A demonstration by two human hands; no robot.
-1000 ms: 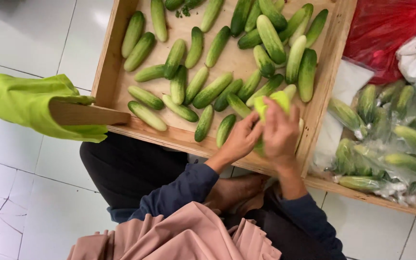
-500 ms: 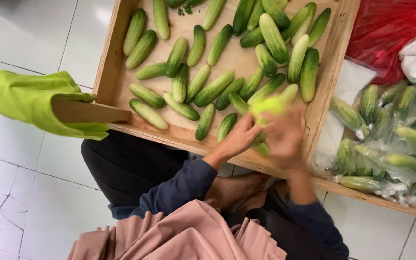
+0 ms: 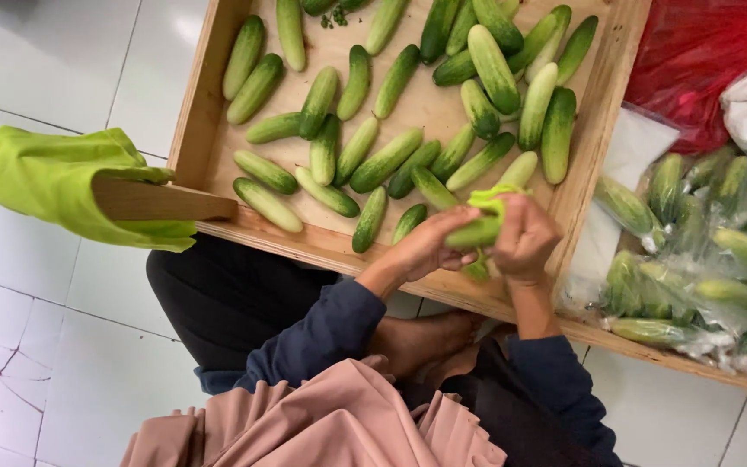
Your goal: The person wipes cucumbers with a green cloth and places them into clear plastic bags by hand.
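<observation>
My left hand grips a green cucumber at the near edge of a wooden tray. My right hand closes on a lime-green cloth wrapped over the same cucumber, with a bit of cloth hanging below. Several loose cucumbers lie spread over the tray just beyond both hands.
A second lime-green cloth drapes over a wooden handle sticking out at the tray's left. Clear bags of cucumbers sit in the compartment to the right, with a red plastic bag behind them. White floor tiles lie below.
My hands have shifted a little toward me and lowered the cucumber; the cloth has moved along it as the right hand rubs.
</observation>
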